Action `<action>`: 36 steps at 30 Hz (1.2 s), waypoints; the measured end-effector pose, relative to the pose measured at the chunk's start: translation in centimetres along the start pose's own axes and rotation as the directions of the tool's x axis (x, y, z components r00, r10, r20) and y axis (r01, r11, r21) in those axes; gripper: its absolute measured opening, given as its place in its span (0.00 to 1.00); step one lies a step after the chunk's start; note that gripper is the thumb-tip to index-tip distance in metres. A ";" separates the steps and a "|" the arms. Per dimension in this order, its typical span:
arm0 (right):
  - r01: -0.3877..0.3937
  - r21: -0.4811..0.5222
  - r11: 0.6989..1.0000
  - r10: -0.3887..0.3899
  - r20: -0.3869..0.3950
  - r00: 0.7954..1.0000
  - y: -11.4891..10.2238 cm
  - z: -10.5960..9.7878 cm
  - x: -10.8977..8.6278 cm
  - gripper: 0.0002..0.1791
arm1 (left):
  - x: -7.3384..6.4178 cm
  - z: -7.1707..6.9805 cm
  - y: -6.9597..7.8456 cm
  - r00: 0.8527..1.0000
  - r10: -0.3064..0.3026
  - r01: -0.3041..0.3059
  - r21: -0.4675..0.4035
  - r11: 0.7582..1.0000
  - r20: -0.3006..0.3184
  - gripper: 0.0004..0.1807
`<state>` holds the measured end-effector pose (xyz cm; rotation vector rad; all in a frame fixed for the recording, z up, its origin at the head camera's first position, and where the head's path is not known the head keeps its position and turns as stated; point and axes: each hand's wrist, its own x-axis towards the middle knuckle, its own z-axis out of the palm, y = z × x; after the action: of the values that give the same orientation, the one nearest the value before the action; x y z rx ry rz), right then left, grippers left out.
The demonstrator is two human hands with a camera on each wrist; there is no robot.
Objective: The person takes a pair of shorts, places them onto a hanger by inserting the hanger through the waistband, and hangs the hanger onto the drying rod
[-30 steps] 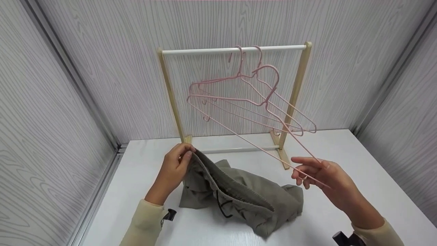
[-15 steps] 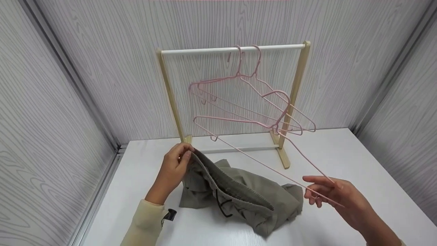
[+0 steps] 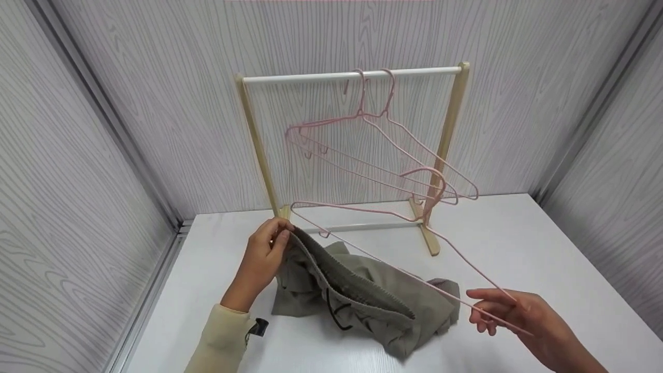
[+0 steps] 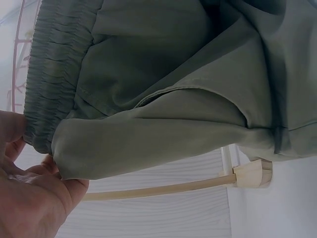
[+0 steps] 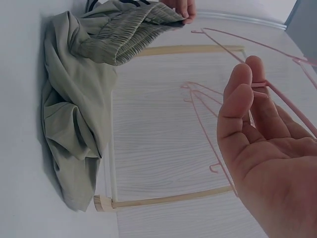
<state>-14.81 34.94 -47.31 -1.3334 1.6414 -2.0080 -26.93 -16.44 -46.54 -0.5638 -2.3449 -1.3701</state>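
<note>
My left hand (image 3: 267,254) pinches one end of the elastic waistband on grey-green drawstring pants (image 3: 430,300), lifting it so the waist gapes. The rest of the fabric lies bunched on the white table. A pocket opening (image 4: 198,89) shows below the waistband (image 4: 57,64) in the left wrist view. Off to the right, my right hand (image 3: 523,316) holds a pink hanger (image 3: 357,209) by one end, its fingers curled around the wire. The hanger slants up and left, its hook uppermost and its far end above the pants, near my left hand.
Behind the pants stands a small rack with wooden posts (image 3: 449,124) and a white rail (image 3: 311,78). Pink hangers (image 3: 363,93) hang from the rail, overlapping the held hanger's hook in the head view. Wood-grain panels (image 3: 155,103) enclose the table (image 3: 181,290) at back and sides.
My right hand has moved down and to the right, bringing the hanger lower, from in front of the hung hangers to just above the pants. The left hand and pants stay put.
</note>
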 end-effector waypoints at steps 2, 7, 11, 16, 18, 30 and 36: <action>-0.004 0.007 1.000 0.003 0.010 1.000 0.1 0.1 -0.3 0.33 | 0.0 0.0 0.0 1.000 -0.003 0.003 -0.003 1.000 -0.004 0.08; -0.027 0.033 0.999 0.026 0.017 1.000 0.2 0.2 -1.1 0.33 | 0.0 0.1 -0.1 1.000 -0.013 0.013 -0.001 1.000 -0.007 0.08; -0.086 0.087 0.992 0.087 -0.005 0.996 0.2 0.2 -1.8 0.33 | 0.0 0.2 -0.1 1.000 -0.025 0.025 -0.005 1.000 -0.008 0.08; -0.098 0.104 0.990 0.099 -0.001 0.995 0.5 0.1 -2.2 0.33 | 0.0 0.2 0.0 0.999 -0.039 0.039 -0.028 0.999 -0.011 0.08; -0.100 0.097 0.990 0.100 0.001 0.995 0.6 0.1 -2.3 0.33 | 0.0 0.2 0.0 0.999 -0.043 0.042 -0.040 0.998 -0.008 0.08; -0.120 0.042 0.992 0.121 -0.017 0.993 0.6 0.0 -2.5 0.31 | -0.1 0.4 -0.3 1.000 -0.016 0.015 -0.054 0.998 -0.017 0.09; -0.176 0.052 0.983 0.178 -0.037 0.983 0.4 -0.1 -2.1 0.31 | -0.3 0.6 -0.3 1.000 -0.001 0.000 -0.049 0.999 -0.014 0.09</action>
<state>-13.84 36.25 -48.65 -1.0948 1.6545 -1.9698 -26.92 -16.10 -47.17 -0.5661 -2.3058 -1.4308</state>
